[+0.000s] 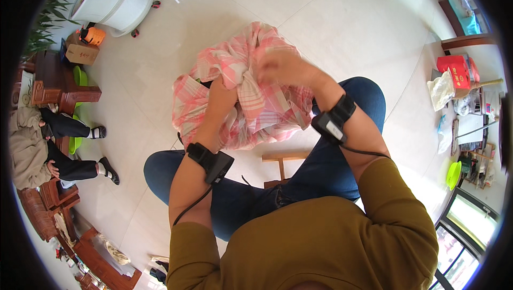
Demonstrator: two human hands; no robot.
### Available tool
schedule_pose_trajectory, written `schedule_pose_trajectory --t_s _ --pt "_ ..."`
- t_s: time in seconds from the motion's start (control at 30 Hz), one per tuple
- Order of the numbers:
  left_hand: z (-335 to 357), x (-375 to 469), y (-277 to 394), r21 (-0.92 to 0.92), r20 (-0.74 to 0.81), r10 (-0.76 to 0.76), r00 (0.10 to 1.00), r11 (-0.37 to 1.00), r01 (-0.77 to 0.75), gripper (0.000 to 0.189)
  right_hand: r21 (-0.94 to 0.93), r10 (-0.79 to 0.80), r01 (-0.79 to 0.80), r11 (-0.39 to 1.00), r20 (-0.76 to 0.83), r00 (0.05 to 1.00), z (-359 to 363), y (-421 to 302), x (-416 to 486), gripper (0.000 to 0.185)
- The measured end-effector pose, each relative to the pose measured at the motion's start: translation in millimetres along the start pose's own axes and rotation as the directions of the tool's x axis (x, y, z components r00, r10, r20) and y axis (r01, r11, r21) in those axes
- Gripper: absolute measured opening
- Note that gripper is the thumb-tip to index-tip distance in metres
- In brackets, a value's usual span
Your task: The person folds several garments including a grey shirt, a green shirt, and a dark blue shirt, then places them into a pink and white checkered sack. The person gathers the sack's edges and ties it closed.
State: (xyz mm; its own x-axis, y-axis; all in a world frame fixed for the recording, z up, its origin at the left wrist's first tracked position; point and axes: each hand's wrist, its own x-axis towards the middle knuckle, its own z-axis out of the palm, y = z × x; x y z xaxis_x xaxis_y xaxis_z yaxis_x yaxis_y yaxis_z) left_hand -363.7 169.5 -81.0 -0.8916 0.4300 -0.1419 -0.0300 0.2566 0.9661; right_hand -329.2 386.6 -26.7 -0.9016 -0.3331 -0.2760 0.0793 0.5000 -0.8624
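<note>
A pink and white plaid cloth point(240, 61) lies bunched in front of my knees, gathered around something that its folds mostly hide. My left hand point(224, 89) reaches into the folds on the left side; its fingers are covered by the cloth, so its grip cannot be told. Over the upper right part of the bundle is my right hand point(276, 67), blurred, with bent fingers at the cloth; whether it holds a fold is unclear. A black band with a small device and cable sits on each of my forearms.
A wooden stool frame point(282, 157) shows between my legs. At the upper left stands a large white plant pot point(116, 1) on wheels. Another person point(72, 145) sits at the left on carved wooden furniture. A red box point(455, 69) and bags lie at the right.
</note>
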Motion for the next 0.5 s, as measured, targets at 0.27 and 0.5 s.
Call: schedule_pose_trajectory --t_s 0.27,0.5 --pt "4 1 3 -0.21 -0.091 -0.114 0.989 0.973 0.093 0.034 0.049 0.171 -0.167 0.985 -0.108 0.979 30 50 5 0.031" --pt "-7 5 -10 0.109 -0.212 0.031 0.977 0.994 -0.008 0.047 0.105 0.136 -0.086 0.991 -0.751 0.646 -18 1 -46 0.026"
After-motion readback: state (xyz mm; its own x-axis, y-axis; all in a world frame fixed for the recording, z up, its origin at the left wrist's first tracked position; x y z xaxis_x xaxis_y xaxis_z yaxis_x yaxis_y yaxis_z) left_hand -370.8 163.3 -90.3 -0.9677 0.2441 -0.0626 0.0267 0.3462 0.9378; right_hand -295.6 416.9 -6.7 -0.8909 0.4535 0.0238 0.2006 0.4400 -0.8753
